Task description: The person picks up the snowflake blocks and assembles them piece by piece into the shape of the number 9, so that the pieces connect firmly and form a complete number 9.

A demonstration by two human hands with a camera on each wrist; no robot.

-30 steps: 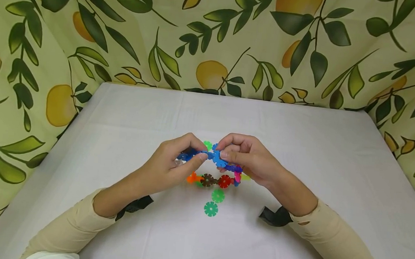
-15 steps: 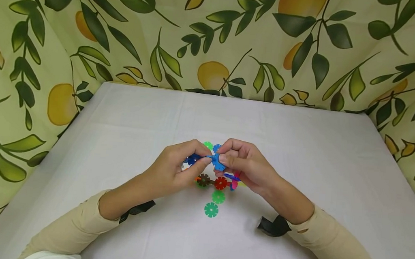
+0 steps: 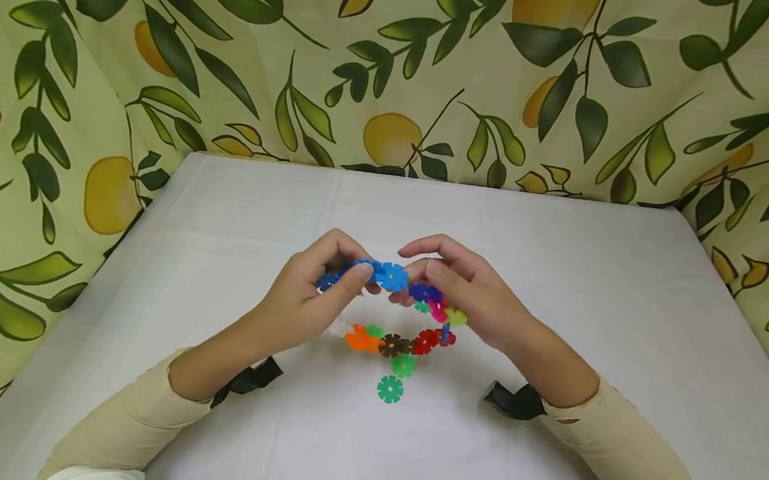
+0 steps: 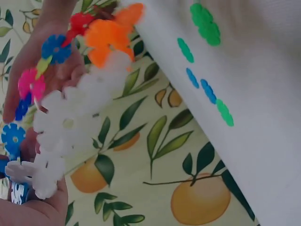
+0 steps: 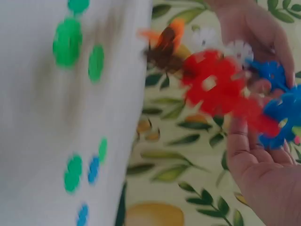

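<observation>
A ring-like chain of flower-shaped plastic discs hangs between the hands. It runs through orange discs, brown discs, red discs, a pink disc and a dark blue disc. White discs show large in the left wrist view. My left hand pinches the chain's blue end between thumb and fingers; a light blue disc sticks out to the right of the thumb. Beside that disc, my right hand has its index finger raised and the fingers spread loosely. Its contact with the chain is unclear.
Loose green discs lie on the white-covered table below the chain. More green discs and blue discs show in the left wrist view. A patterned cloth stands behind the table.
The right hand has let go of the light blue disc, and its fingers have spread. Both hands have risen slightly, and the chain's lower side shows more fully.
</observation>
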